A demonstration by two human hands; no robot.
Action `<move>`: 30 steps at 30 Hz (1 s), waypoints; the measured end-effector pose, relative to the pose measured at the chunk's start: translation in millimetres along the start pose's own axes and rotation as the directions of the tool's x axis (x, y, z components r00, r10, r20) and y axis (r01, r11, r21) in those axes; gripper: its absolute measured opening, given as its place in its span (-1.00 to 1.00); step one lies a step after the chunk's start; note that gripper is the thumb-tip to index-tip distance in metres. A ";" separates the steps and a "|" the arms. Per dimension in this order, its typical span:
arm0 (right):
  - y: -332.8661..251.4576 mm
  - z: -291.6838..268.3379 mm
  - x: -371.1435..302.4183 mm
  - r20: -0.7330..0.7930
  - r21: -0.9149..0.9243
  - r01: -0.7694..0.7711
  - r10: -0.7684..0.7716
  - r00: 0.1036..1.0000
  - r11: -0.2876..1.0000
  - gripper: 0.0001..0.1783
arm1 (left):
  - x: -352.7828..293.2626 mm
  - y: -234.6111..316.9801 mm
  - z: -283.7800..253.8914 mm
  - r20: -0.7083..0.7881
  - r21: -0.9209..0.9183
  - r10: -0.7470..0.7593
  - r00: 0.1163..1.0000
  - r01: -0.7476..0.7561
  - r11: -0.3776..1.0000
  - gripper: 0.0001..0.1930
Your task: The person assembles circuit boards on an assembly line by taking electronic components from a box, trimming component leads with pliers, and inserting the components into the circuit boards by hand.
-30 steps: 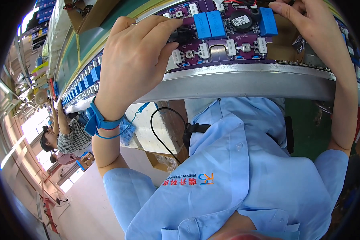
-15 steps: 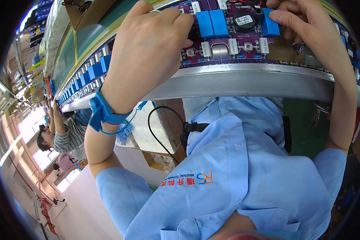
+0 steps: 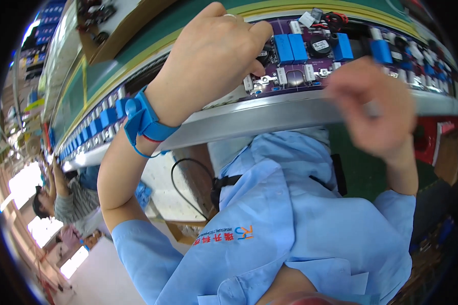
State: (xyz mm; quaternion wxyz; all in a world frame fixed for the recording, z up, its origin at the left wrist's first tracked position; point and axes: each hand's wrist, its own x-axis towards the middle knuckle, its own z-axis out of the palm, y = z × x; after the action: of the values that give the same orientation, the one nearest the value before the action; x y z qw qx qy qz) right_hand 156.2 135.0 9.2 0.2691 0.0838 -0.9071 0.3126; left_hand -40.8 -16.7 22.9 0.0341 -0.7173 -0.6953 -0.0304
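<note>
A purple circuit board lies along the metal rail in front of me. It carries blue block capacitors, a round black part with a white label, and white upright parts. Over the board's left end is my left hand, fingers bent down and closed at its edge; the fingertips are partly hidden. A blue strap circles the left wrist. My right hand hangs in front of the rail near the board's right end, blurred by motion, so whether it holds anything cannot be told.
More populated boards stand along the rail at right and far left. Red and black wires lie behind the board. A cardboard box is at the back left. Another person works farther down the line.
My right hand has left the board's right end and come down toward me. The board and left hand sit further right, and the gap to the right-hand boards looks smaller. The view has shifted.
</note>
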 end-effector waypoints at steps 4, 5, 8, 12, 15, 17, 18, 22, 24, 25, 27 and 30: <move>-20.8 25.3 -12.7 0.172 -0.187 0.164 -0.132 0.976 0.969 -0.89 | 40.8 20.3 4.5 -0.112 -0.074 0.117 0.987 -0.126 0.989 -0.60; -20.9 29.5 -13.1 0.195 -0.210 0.161 -0.120 0.973 0.964 -0.90 | 48.9 25.0 8.7 -0.116 -0.110 0.116 0.986 -0.129 0.986 -0.60; -21.0 41.6 -7.4 0.255 -0.325 0.143 -0.059 0.965 0.935 -0.90 | 60.5 36.4 6.6 -0.129 -0.138 0.099 0.987 -0.117 0.984 -0.60; -16.3 53.9 -5.6 0.229 -0.516 0.093 0.033 0.973 0.851 -0.83 | 64.9 43.6 11.9 -0.091 -0.235 0.019 0.996 -0.040 0.971 -0.58; -22.0 60.5 -2.0 0.254 -0.572 0.114 0.044 0.966 0.812 -0.87 | 57.2 47.6 0.5 -0.168 -0.258 -0.039 0.985 -0.005 0.966 -0.54; -18.6 56.8 -1.0 0.276 -0.564 0.068 0.110 0.955 0.823 -0.88 | 58.7 48.0 -8.8 -0.185 -0.258 -0.034 0.982 -0.015 0.966 -0.49; -12.1 55.3 -4.9 0.220 -0.576 0.054 0.090 0.971 0.816 -0.87 | 58.2 48.8 -12.3 -0.237 -0.266 -0.049 0.970 -0.016 0.964 -0.48; 6.6 26.5 -9.0 0.195 -0.549 -0.027 0.160 0.968 0.835 -0.86 | 39.4 43.9 -30.7 -0.300 -0.341 -0.101 0.949 -0.008 0.940 -0.53; 16.8 14.7 -12.2 0.197 -0.579 -0.067 0.219 0.956 0.813 -0.88 | 26.6 36.8 -30.1 -0.295 -0.358 -0.156 0.943 0.043 0.933 -0.55; 16.0 7.0 -10.8 0.232 -0.623 -0.108 0.315 0.920 0.775 -0.91 | 15.3 31.2 -29.9 -0.281 -0.369 -0.160 0.946 0.047 0.928 -0.56; 19.0 -5.3 -16.9 0.211 -0.630 -0.143 0.345 0.914 0.764 -0.91 | -18.3 22.0 -30.5 -0.244 -0.412 -0.234 0.941 0.118 0.904 -0.59; 25.5 -13.3 -26.7 0.149 -0.653 -0.372 0.592 0.792 0.660 -0.67 | -68.6 9.9 -6.7 -0.307 -0.426 -0.329 0.893 0.180 0.887 -0.63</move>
State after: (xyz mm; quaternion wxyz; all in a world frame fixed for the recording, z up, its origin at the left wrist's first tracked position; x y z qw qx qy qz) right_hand 176.3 162.9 -9.9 0.0216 -0.1982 -0.9784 0.0545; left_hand -33.0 -85.9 23.2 0.0183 -0.5917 -0.7456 -0.3060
